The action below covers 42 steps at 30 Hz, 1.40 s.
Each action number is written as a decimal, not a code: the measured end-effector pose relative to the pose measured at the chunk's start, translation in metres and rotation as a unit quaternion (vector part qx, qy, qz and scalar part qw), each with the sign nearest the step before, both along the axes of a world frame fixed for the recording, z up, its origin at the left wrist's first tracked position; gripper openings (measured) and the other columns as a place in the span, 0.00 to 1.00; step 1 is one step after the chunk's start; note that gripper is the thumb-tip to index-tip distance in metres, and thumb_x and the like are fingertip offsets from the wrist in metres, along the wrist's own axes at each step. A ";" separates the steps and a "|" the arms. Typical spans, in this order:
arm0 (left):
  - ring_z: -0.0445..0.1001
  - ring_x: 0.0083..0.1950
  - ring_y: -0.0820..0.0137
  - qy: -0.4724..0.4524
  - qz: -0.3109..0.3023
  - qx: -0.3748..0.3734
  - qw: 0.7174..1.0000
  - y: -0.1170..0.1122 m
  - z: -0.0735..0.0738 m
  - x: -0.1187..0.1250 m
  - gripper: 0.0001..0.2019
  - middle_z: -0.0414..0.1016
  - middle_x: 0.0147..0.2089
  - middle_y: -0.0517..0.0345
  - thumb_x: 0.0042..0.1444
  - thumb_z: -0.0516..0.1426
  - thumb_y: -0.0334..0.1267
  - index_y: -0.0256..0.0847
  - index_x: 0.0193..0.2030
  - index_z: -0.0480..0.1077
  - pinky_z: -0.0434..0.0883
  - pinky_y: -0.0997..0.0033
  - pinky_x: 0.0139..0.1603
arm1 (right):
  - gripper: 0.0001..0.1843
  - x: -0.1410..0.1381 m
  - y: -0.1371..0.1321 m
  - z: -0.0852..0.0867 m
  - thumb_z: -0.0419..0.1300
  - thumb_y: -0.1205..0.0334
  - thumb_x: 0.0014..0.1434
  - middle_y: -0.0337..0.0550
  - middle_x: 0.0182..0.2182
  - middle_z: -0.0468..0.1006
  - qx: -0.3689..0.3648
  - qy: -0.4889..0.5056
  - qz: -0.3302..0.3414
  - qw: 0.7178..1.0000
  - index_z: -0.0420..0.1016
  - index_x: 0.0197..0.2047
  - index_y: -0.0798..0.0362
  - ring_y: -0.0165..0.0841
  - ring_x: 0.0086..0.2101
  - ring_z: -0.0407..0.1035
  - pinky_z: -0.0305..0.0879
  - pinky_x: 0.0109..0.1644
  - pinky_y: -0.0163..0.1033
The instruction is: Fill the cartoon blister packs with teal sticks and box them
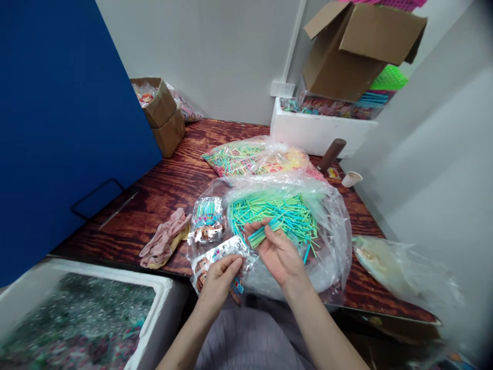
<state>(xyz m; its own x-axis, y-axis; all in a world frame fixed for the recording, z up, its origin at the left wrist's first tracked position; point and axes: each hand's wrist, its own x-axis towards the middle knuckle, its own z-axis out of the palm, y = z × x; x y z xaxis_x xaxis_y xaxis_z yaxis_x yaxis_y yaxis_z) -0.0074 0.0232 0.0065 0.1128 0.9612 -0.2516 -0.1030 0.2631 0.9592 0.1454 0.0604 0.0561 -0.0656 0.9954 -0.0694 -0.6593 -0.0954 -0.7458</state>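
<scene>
The right hand [279, 254] pinches a small bundle of thin green and turquoise sticks [261, 235] between thumb and fingertips, palm turned up, just above the near edge of the table. To its left, the left hand [219, 280] has its fingers closed on the near end of a flat clear plastic packet with cartoon print [223, 253]. Both hands hover over a large crumpled clear plastic bag [331, 221] that holds a loose heap of the same green and turquoise sticks [287, 208]. A second printed packet [208, 220] lies just left of the bag, and a pink cloth [164, 244] lies farther left on the dark wooden table [173, 174]. Behind is a clear bag of mixed-colour sticks [250, 154]; a white foam box [164, 295] sits near left.
</scene>
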 end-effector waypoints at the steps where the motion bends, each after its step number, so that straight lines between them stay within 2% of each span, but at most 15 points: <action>1: 0.67 0.30 0.69 -0.002 0.004 -0.003 1.000 -0.001 -0.001 0.000 0.16 0.73 0.26 0.59 0.50 0.63 0.52 0.39 0.33 0.80 0.64 0.74 0.32 | 0.11 0.000 -0.002 -0.002 0.69 0.53 0.53 0.39 0.34 0.82 -0.006 -0.015 -0.004 1.000 0.74 0.36 0.47 0.42 0.46 0.76 0.66 0.58 0.56; 5: 0.68 0.31 0.70 -0.012 0.003 -0.007 1.000 -0.002 -0.006 -0.003 0.17 0.74 0.27 0.59 0.50 0.63 0.52 0.38 0.33 0.79 0.64 0.74 0.32 | 0.12 0.001 -0.009 -0.008 0.69 0.53 0.52 0.42 0.35 0.83 -0.017 -0.047 -0.023 0.998 0.75 0.36 0.49 0.44 0.47 0.76 0.67 0.57 0.56; 9: 0.69 0.32 0.70 -0.019 -0.009 -0.004 1.000 -0.002 -0.008 -0.003 0.15 0.76 0.28 0.59 0.50 0.63 0.50 0.39 0.33 0.79 0.65 0.74 0.35 | 0.11 0.000 -0.008 -0.007 0.70 0.55 0.51 0.41 0.33 0.83 -0.032 -0.013 -0.026 0.999 0.75 0.35 0.49 0.43 0.46 0.76 0.67 0.57 0.54; 13: 0.70 0.34 0.68 -0.018 0.014 0.002 1.000 -0.004 -0.008 -0.002 0.15 0.77 0.30 0.58 0.51 0.63 0.51 0.39 0.34 0.80 0.66 0.73 0.36 | 0.10 -0.005 -0.011 -0.010 0.70 0.57 0.51 0.41 0.33 0.83 -0.055 0.008 -0.018 0.998 0.76 0.35 0.49 0.44 0.47 0.76 0.67 0.56 0.55; 17: 0.71 0.33 0.67 -0.020 0.036 -0.004 0.999 -0.006 -0.008 -0.001 0.16 0.78 0.31 0.57 0.50 0.63 0.51 0.40 0.36 0.80 0.67 0.72 0.36 | 0.09 -0.006 -0.021 -0.016 0.67 0.55 0.54 0.44 0.34 0.83 -0.045 -0.067 -0.040 0.996 0.76 0.35 0.50 0.45 0.48 0.75 0.66 0.57 0.56; 19: 0.72 0.35 0.66 -0.017 0.035 0.006 0.999 -0.006 -0.009 0.000 0.15 0.79 0.32 0.56 0.50 0.64 0.50 0.40 0.36 0.81 0.68 0.72 0.38 | 0.10 -0.006 -0.026 -0.016 0.66 0.53 0.56 0.45 0.38 0.84 -0.032 -0.123 -0.036 0.991 0.76 0.37 0.50 0.45 0.49 0.74 0.63 0.59 0.56; 23: 0.73 0.39 0.65 -0.027 0.024 0.022 0.999 -0.005 -0.008 0.002 0.14 0.80 0.35 0.57 0.51 0.64 0.49 0.42 0.39 0.81 0.70 0.71 0.41 | 0.13 -0.006 -0.032 -0.007 0.66 0.50 0.56 0.46 0.49 0.81 -0.014 -0.211 0.044 0.976 0.77 0.39 0.50 0.44 0.53 0.71 0.59 0.63 0.53; 25: 0.74 0.39 0.64 -0.035 0.016 0.022 0.999 -0.004 -0.006 0.003 0.15 0.81 0.36 0.56 0.51 0.64 0.49 0.42 0.40 0.81 0.70 0.70 0.42 | 0.17 -0.006 -0.034 -0.002 0.66 0.51 0.56 0.46 0.51 0.78 -0.005 -0.229 0.063 0.971 0.75 0.47 0.48 0.42 0.53 0.71 0.63 0.60 0.50; 27: 0.74 0.40 0.63 -0.039 0.020 0.019 0.999 -0.003 -0.004 0.003 0.16 0.81 0.37 0.55 0.49 0.64 0.49 0.41 0.40 0.81 0.70 0.69 0.42 | 0.23 -0.006 -0.037 0.001 0.64 0.51 0.58 0.46 0.54 0.76 0.008 -0.244 0.038 0.969 0.68 0.56 0.45 0.40 0.52 0.72 0.66 0.58 0.47; 29: 0.74 0.40 0.63 -0.042 0.038 0.017 0.998 -0.002 -0.003 0.003 0.16 0.81 0.37 0.55 0.48 0.65 0.50 0.41 0.38 0.81 0.71 0.69 0.42 | 0.23 -0.006 -0.040 0.002 0.60 0.53 0.62 0.45 0.55 0.75 0.027 -0.278 -0.015 0.960 0.64 0.58 0.43 0.38 0.50 0.73 0.67 0.56 0.45; 32: 0.74 0.41 0.64 -0.053 0.051 0.017 0.997 -0.001 -0.002 0.003 0.15 0.81 0.38 0.56 0.48 0.65 0.49 0.42 0.38 0.81 0.71 0.70 0.44 | 0.11 -0.005 -0.045 0.000 0.56 0.55 0.66 0.44 0.53 0.76 0.077 -0.370 -0.047 0.925 0.71 0.50 0.46 0.37 0.51 0.71 0.64 0.57 0.43; 35: 0.74 0.41 0.65 -0.068 0.040 0.009 0.997 -0.001 -0.001 0.005 0.14 0.81 0.38 0.56 0.48 0.66 0.48 0.42 0.38 0.81 0.70 0.70 0.44 | 0.09 -0.005 -0.046 -0.003 0.54 0.57 0.67 0.44 0.50 0.77 0.109 -0.425 -0.032 0.898 0.74 0.44 0.48 0.38 0.53 0.69 0.61 0.60 0.43; 39: 0.74 0.40 0.65 -0.084 0.035 -0.011 0.996 -0.002 -0.002 0.007 0.15 0.80 0.37 0.55 0.46 0.67 0.49 0.41 0.37 0.80 0.70 0.70 0.42 | 0.09 -0.007 -0.047 -0.004 0.54 0.56 0.67 0.44 0.50 0.77 0.073 -0.364 -0.086 0.925 0.68 0.49 0.47 0.37 0.51 0.71 0.65 0.56 0.43; 42: 0.73 0.39 0.66 -0.105 0.049 -0.022 0.993 -0.002 -0.003 0.009 0.16 0.80 0.38 0.55 0.46 0.67 0.48 0.40 0.38 0.80 0.70 0.70 0.42 | 0.06 -0.008 -0.048 -0.004 0.55 0.57 0.66 0.45 0.47 0.78 0.069 -0.343 -0.134 0.927 0.68 0.44 0.48 0.37 0.49 0.72 0.66 0.55 0.44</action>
